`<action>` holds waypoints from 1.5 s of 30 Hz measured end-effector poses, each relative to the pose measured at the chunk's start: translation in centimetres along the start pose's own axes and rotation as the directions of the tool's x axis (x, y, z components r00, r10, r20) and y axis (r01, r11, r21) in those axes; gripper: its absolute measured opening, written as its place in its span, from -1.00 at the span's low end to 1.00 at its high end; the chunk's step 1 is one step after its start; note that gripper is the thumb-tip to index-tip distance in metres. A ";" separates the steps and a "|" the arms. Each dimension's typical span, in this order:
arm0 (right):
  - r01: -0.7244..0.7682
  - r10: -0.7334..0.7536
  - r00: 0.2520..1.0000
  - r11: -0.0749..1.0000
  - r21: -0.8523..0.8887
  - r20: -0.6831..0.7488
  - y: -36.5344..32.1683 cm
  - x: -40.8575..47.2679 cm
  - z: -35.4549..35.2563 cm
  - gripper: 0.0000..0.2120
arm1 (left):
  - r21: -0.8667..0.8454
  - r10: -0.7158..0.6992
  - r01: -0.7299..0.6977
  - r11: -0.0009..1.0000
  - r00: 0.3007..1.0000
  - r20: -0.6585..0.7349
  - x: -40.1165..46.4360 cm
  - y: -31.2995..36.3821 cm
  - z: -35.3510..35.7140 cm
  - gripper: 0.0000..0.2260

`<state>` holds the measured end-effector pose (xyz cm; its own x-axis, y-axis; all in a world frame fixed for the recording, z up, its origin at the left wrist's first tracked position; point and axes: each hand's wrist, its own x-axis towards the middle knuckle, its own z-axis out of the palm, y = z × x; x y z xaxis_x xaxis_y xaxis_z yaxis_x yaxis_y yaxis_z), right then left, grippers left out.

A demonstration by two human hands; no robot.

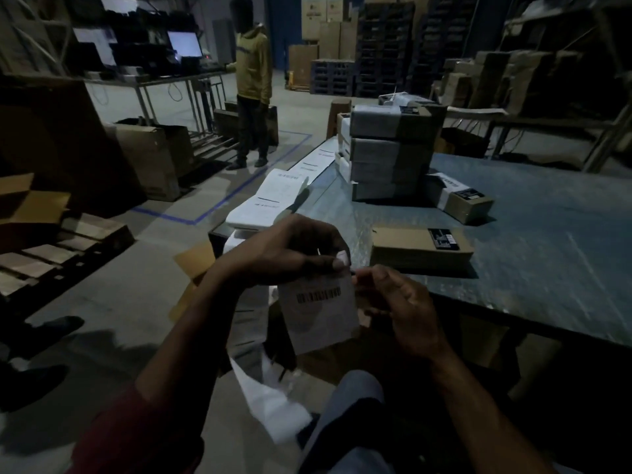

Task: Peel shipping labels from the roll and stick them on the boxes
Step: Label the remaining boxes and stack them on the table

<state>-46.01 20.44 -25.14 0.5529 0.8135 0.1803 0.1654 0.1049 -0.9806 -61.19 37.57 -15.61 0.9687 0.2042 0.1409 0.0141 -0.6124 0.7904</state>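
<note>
So both hands are up in front of the table [547, 234], working on one shipping label [319, 316]. The left hand [290, 249] has its fingers curled over and pinches the label's top edge, thumb pressed flat against it. The right hand [393, 302] comes in from the other side and pinches the top right corner with fingertips, rest of the fingers loosely curled. The label hangs straight down below both grips, barcode facing up toward the camera, so the grip points are right at the top and most of the sheet dangles free.

Below that, a long strip of white backing paper [270, 405] trails down toward the floor between the person's arms. Can't tell exactly where the strip joins the label, it's too dark there.

On the table, just past the hands, there's a flat brown box [410, 249] with a black sticker on its far right corner. Behind it sits a stack of boxes [390, 155], and a smaller box [461, 198] lying tilted beside the stack. A fanfold pile of labels [270, 203] sits at the table's left edge.

Another person in a yellow hoodie [253, 63] stands back by a desk with a lit monitor [184, 44].
</note>
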 end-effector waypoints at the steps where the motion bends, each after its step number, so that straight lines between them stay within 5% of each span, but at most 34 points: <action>1: 0.032 -0.032 0.999 0.999 0.000 0.041 -1.1 -0.2 -0.4 -0.66 | -0.008 0.011 -0.011 1.000 1.000 0.018 0.8 0.4 -0.1 -0.93; 11: 0.002 -0.012 0.995 0.995 -0.099 -0.102 -3.9 1.6 -4.4 -0.80 | 0.511 0.052 -0.025 0.859 0.998 -0.040 8.8 4.0 -1.1 -0.72; 16: -0.059 0.048 0.977 0.997 -0.047 -0.210 -4.0 2.8 -5.4 -0.78 | 0.506 0.040 0.025 0.862 0.992 -0.116 11.3 3.8 -0.5 -0.11; 19: -0.111 0.118 0.967 0.993 0.042 -0.227 -4.6 3.4 -6.3 -0.79 | 0.636 0.028 0.066 0.769 0.990 -0.137 12.3 3.4 -1.6 -0.08; 22: -0.145 0.198 0.946 0.967 0.211 -0.257 -5.0 4.3 -7.5 -0.80 | 0.105 -0.060 0.089 0.991 0.966 -0.252 12.3 2.5 -1.5 -0.34; 25: -0.136 0.224 0.933 0.944 0.301 -0.281 -5.4 5.6 -8.7 -0.78 | -0.323 -0.294 0.178 0.929 0.886 -0.358 11.5 0.6 0.8 -0.60; 28: -0.164 0.246 0.924 0.946 0.279 -0.294 -5.3 6.8 -9.4 -0.81 | -0.598 -0.440 0.213 0.773 0.859 -0.261 11.3 -0.7 3.1 -0.70; 31: -0.211 0.286 0.912 0.942 0.262 -0.295 -4.6 7.5 -9.5 -0.83 | -0.664 -0.488 0.188 0.723 0.820 -0.299 11.5 -1.4 4.5 -0.66; 37: -0.305 0.327 0.904 0.945 0.119 -0.277 -4.4 7.8 -10.1 -0.86 | -0.572 -0.527 0.249 0.782 0.753 -0.393 12.5 -1.7 5.3 -0.61; 45: -0.349 0.310 0.904 0.933 -0.091 -0.293 -5.6 8.4 -10.3 -0.80 | -0.494 -0.494 0.271 0.826 0.769 -0.405 12.8 -1.2 5.7 -0.56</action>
<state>-33.93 20.78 -17.32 0.7906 0.6008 -0.1187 0.0354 -0.2383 -0.9705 -47.42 36.59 -18.16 0.6379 0.7690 -0.0408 0.1515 -0.0733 0.9857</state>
